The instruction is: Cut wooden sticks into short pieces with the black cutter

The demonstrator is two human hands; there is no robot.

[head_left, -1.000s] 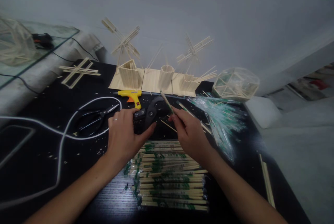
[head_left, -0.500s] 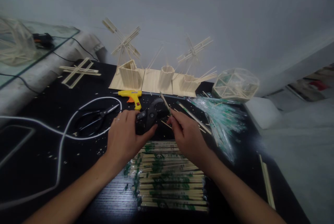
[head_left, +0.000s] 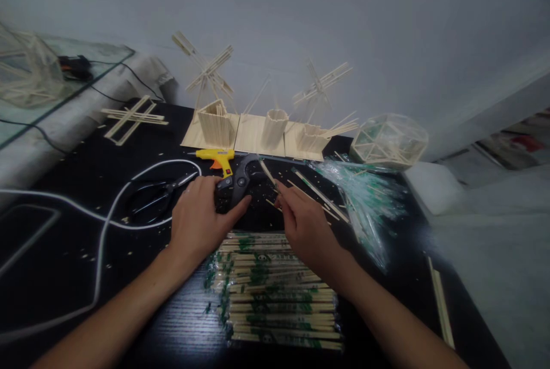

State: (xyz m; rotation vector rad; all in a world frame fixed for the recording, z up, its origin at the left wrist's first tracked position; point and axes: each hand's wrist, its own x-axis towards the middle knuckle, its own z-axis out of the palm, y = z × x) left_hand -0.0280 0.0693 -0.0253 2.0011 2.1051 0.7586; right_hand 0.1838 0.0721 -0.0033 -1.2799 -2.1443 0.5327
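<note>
My left hand (head_left: 198,213) is wrapped round dark pruning shears (head_left: 241,181), whose curved jaws point up and to the right. Its thumb extends along the near side; the handles are mostly hidden. Between the thumb and fingers of my right hand (head_left: 308,228) is a thin wooden stick (head_left: 268,171), tilted up to the left, its far tip close by the jaws. Just beyond the left hand lies a yellow glue gun (head_left: 220,158). Wrapped chopsticks (head_left: 283,303) are laid in rows below both hands.
Black-handled scissors (head_left: 150,200) and a white cable (head_left: 101,254) lie at left. Three wooden panels (head_left: 251,131) carry stick structures at the back. Crumpled plastic wrappers (head_left: 369,208) and a faceted stick frame (head_left: 391,140) are at right. Stick offcuts litter the black table (head_left: 141,266).
My left hand and the shears have shifted slightly left. The stick in my right hand has swung its tip left and a little down, towards the jaws.
</note>
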